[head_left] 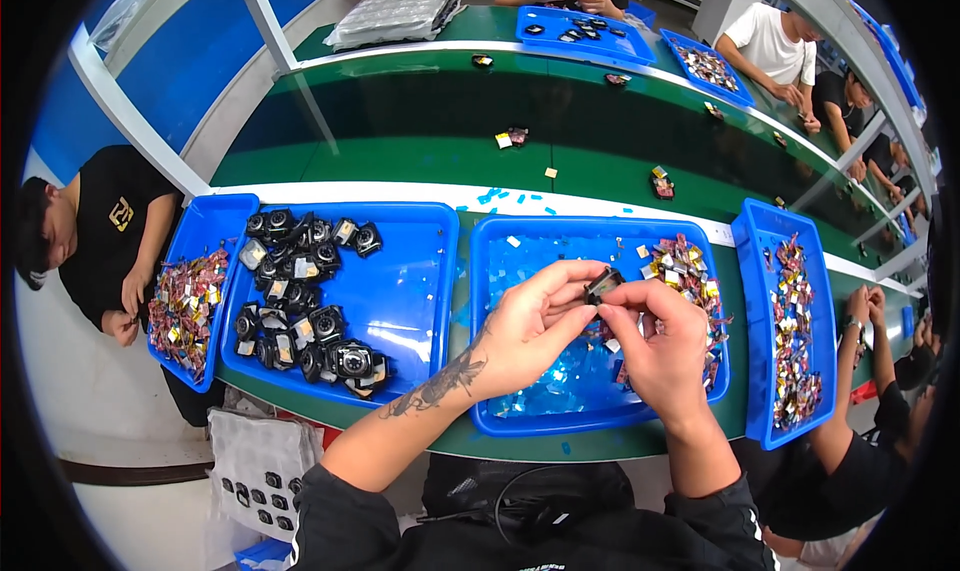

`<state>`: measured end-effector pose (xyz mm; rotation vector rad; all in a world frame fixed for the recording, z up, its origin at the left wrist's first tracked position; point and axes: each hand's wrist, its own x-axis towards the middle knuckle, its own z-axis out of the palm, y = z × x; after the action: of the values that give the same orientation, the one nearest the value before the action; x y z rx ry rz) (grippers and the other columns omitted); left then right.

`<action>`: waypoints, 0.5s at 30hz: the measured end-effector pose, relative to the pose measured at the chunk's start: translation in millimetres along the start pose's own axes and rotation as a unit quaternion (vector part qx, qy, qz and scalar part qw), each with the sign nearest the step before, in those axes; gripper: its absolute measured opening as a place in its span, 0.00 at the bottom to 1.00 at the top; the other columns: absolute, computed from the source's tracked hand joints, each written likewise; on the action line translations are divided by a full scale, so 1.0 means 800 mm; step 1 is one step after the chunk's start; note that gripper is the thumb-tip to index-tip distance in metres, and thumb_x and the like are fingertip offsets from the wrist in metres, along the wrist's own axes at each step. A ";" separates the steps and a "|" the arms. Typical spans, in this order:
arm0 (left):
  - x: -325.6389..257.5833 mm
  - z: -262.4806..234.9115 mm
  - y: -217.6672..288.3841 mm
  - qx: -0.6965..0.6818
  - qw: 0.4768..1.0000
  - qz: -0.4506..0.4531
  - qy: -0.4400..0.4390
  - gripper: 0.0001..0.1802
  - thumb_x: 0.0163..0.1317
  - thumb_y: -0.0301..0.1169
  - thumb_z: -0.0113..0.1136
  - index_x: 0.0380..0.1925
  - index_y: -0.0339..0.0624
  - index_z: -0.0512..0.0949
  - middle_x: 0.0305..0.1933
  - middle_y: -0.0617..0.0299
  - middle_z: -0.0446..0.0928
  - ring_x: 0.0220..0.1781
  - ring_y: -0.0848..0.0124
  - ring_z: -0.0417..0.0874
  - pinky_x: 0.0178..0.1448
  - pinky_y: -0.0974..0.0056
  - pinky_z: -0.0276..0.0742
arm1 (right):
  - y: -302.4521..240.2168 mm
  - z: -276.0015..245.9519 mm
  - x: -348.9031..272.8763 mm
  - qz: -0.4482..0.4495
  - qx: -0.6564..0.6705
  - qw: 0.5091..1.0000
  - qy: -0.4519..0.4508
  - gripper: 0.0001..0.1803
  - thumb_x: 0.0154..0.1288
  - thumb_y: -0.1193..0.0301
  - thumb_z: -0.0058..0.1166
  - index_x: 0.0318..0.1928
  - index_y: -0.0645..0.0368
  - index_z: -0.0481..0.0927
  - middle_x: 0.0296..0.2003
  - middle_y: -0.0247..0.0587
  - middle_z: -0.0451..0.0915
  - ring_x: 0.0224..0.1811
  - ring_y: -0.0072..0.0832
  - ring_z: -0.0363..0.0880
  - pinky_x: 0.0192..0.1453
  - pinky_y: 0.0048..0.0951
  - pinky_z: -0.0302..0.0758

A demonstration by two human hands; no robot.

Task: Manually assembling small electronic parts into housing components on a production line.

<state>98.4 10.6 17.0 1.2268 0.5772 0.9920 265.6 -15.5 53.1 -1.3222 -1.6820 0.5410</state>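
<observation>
Above the middle blue tray (482, 371), my left hand (540, 316) and my right hand (660, 341) come together around a small black housing (604, 285). My left fingers and thumb are closed on it from the left. The right thumb and forefinger pinch at its lower right edge; whether a smaller part sits between them, I cannot tell. Beneath my hands, the tray holds a heap of small circuit pieces (690, 267) at its right side and scattered bluish film bits (545, 396). To the left, another blue tray (412, 271) holds several black camera-like units (350, 359) with round lenses.
Narrow blue bins of circuit pieces stand at far left (188, 306) and right (792, 321). Behind a white rail (400, 193), a green conveyor (400, 121) carries scattered parts. Co-workers sit left, right and across. A foam sheet (255, 461) with black units lies lower left.
</observation>
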 end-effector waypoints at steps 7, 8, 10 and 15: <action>0.000 -0.002 -0.003 -0.002 1.000 0.007 0.005 0.24 0.68 0.17 0.50 0.65 0.29 0.65 0.60 0.49 0.74 0.62 0.66 0.76 0.64 0.62 0.75 | 0.006 0.004 -0.002 -0.043 -0.004 0.999 0.019 0.05 0.56 0.81 0.64 0.35 0.63 0.83 0.26 0.39 0.81 0.21 0.22 0.75 0.26 0.23 0.71; 0.000 -0.003 -0.004 -0.001 1.000 0.011 0.005 0.24 0.68 0.17 0.50 0.65 0.29 0.65 0.60 0.49 0.75 0.62 0.66 0.77 0.64 0.62 0.76 | 0.006 0.005 -0.002 -0.042 -0.003 0.999 0.019 0.05 0.56 0.81 0.64 0.35 0.63 0.83 0.26 0.39 0.81 0.21 0.22 0.75 0.26 0.23 0.71; -0.001 -0.002 -0.004 0.001 1.000 0.014 0.006 0.24 0.68 0.17 0.50 0.65 0.29 0.66 0.60 0.49 0.75 0.61 0.66 0.77 0.63 0.63 0.76 | 0.006 0.006 -0.001 -0.047 -0.007 0.999 0.012 0.06 0.56 0.81 0.63 0.35 0.63 0.83 0.27 0.39 0.81 0.21 0.22 0.75 0.25 0.22 0.70; -0.001 0.002 0.000 0.013 1.000 0.006 0.020 0.24 0.67 0.16 0.51 0.64 0.30 0.68 0.60 0.50 0.75 0.59 0.67 0.78 0.62 0.64 0.77 | 0.007 0.008 -0.002 -0.040 0.020 0.998 0.031 0.06 0.56 0.82 0.63 0.35 0.63 0.84 0.28 0.39 0.82 0.22 0.21 0.75 0.26 0.21 0.71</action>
<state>99.3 8.8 16.9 1.2360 0.6159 1.0237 263.1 -13.8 44.5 -1.2252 -1.6572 0.4787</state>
